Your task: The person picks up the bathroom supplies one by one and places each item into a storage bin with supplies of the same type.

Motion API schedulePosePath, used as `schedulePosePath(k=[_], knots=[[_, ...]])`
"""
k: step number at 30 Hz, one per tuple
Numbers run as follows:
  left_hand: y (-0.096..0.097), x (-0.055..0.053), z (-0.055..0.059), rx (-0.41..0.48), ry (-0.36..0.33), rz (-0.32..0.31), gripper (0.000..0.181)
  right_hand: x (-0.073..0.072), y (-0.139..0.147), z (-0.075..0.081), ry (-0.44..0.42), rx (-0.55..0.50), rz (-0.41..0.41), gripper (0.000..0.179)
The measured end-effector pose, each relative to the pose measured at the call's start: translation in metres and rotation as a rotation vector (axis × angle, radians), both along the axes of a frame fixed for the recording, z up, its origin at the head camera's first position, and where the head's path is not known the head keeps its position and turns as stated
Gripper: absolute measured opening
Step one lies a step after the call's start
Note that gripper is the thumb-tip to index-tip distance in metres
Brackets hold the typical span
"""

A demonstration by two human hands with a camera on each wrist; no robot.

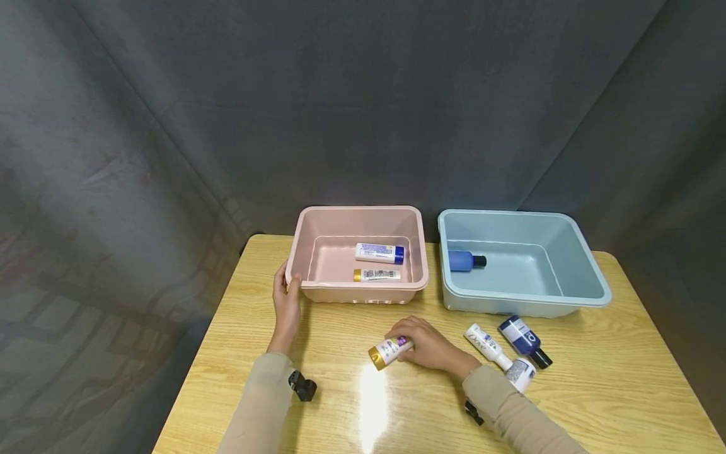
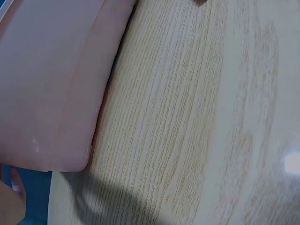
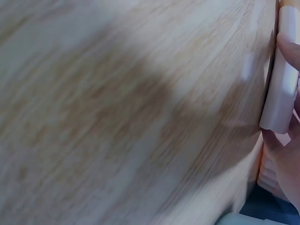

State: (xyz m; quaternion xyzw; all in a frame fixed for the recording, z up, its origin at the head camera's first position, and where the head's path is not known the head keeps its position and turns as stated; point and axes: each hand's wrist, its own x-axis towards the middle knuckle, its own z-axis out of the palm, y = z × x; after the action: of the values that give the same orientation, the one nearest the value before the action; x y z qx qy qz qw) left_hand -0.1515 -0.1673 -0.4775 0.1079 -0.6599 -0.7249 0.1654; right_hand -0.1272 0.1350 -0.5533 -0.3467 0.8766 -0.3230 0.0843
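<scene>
My left hand (image 1: 287, 304) grips the front left corner of a pink bin (image 1: 363, 293), with the thumb over its rim. In the left wrist view the bin's wall (image 2: 56, 84) fills the left side and part of the hand (image 2: 11, 201) shows at the lower left. My right hand (image 1: 425, 343) holds a small white bottle with a gold cap (image 1: 391, 350), tilted low over the table in front of the bin. The right wrist view shows the white bottle (image 3: 281, 93) between thumb and fingers. Inside the pink bin lie a blue-capped white tube (image 1: 375, 253) and a gold-capped one (image 1: 379, 275).
A light blue bin (image 1: 527, 302) stands to the right, holding a blue bottle with a black cap (image 1: 460, 261). Near my right forearm lie a white Dove bottle (image 1: 486, 343), a dark blue bottle (image 1: 520, 335) and a white container (image 1: 520, 373). A grey curtain (image 1: 363, 113) hangs behind the wooden table (image 1: 334, 403).
</scene>
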Motion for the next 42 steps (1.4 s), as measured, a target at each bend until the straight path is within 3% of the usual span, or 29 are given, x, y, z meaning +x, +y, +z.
schedulePosePath(k=[8, 15, 18, 21, 25, 28, 35, 42], knots=[[-0.002, -0.001, -0.002, 0.002, 0.010, -0.009, 0.049, 0.001, -0.002, 0.000, 0.009, 0.009, -0.024, 0.044], [-0.010, -0.012, -0.031, 0.011, 0.010, -0.002, 0.049, 0.004, -0.003, -0.001, 0.041, 0.024, -0.028, 0.043], [-0.009, -0.014, -0.034, -0.005, 0.018, 0.009, 0.049, 0.007, -0.002, 0.000, 0.049, 0.030, -0.029, 0.043], [-0.006, -0.009, -0.022, 0.002, 0.018, -0.005, 0.049, 0.009, -0.001, 0.001, 0.046, 0.037, -0.033, 0.043], [-0.004, -0.009, -0.021, 0.009, 0.014, -0.007, 0.049, 0.011, 0.000, 0.003, 0.041, 0.037, -0.038, 0.044], [-0.006, -0.014, -0.033, -0.002, 0.015, 0.010, 0.049, 0.013, 0.000, 0.005, 0.048, 0.029, -0.040, 0.045], [-0.007, -0.014, -0.031, 0.028, 0.008, 0.009, 0.049, 0.016, -0.001, 0.007, 0.108, -0.009, -0.036, 0.045], [0.000, -0.005, -0.006, 0.051, 0.015, 0.008, 0.048, 0.017, -0.003, 0.013, 0.173, -0.042, -0.024, 0.046]])
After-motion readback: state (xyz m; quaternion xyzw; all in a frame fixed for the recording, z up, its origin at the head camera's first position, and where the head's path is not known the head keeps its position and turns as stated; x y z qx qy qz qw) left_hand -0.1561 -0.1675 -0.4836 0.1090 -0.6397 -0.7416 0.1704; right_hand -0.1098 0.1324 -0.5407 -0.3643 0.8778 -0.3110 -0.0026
